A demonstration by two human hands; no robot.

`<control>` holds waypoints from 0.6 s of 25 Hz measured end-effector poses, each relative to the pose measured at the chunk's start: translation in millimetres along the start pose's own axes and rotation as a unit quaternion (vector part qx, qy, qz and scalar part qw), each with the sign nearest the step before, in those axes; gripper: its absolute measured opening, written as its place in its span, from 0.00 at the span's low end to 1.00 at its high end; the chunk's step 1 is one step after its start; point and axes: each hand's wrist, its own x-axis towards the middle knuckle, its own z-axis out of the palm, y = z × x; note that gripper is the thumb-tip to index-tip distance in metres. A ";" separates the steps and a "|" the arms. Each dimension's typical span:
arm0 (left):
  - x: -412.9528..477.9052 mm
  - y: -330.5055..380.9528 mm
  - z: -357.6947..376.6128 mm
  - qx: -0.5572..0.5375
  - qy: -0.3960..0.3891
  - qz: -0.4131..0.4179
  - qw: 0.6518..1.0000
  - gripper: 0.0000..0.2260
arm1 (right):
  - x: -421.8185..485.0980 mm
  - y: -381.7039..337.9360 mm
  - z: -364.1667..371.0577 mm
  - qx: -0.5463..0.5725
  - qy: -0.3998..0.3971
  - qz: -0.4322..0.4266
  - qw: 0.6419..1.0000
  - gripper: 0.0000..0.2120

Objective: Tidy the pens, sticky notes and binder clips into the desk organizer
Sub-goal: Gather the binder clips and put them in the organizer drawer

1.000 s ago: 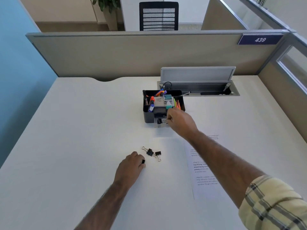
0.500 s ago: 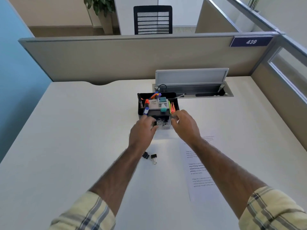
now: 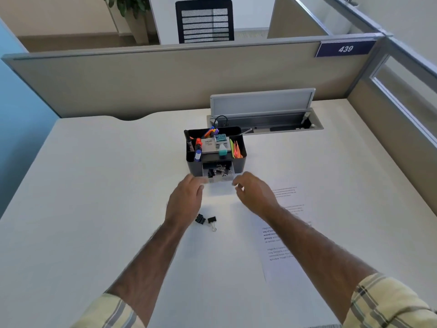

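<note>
The black desk organizer (image 3: 215,150) stood on the white desk (image 3: 94,209), and everything else is placed against it. Its upper compartments held pens (image 3: 198,147) on the left side and bright sticky notes (image 3: 237,150) on the right. Its small clear drawer (image 3: 218,174) stood pulled out at the front, with several binder clips (image 3: 220,171) lying inside.

The left hand (image 3: 185,200) hung just in front of the drawer's left corner, fingers loosely curled and holding nothing visible. The right hand (image 3: 254,191) hung just in front of the drawer's right corner, fingers apart and empty.

Two black binder clips (image 3: 205,220) lay loose on the desk, well in front of the organizer and beside the left wrist. A printed sheet (image 3: 283,228) lay in front of the organizer, to its right.

The clip-sorting step looked nearly finished. The next move likely called for a hand to reach back from the drawer, pinch those last clips by their bodies, drop them in, then push the drawer closed.
</note>
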 end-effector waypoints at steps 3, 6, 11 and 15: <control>-42.0 -37.0 3.8 0.040 -0.104 0.009 0.994 0.15 | -13.2 -12.6 25.0 -0.046 -0.156 -0.055 0.985 0.14; -66.4 -53.2 12.7 0.084 -0.185 0.019 0.979 0.20 | -21.7 -23.1 45.9 -0.080 -0.218 -0.097 0.968 0.18; -68.2 -50.0 20.4 0.101 -0.174 0.005 0.979 0.20 | -27.8 -36.5 63.0 -0.118 -0.217 -0.123 0.961 0.10; -61.0 -43.0 17.8 0.099 -0.153 -0.010 0.983 0.15 | -31.4 -30.2 60.2 -0.125 -0.196 -0.103 0.967 0.07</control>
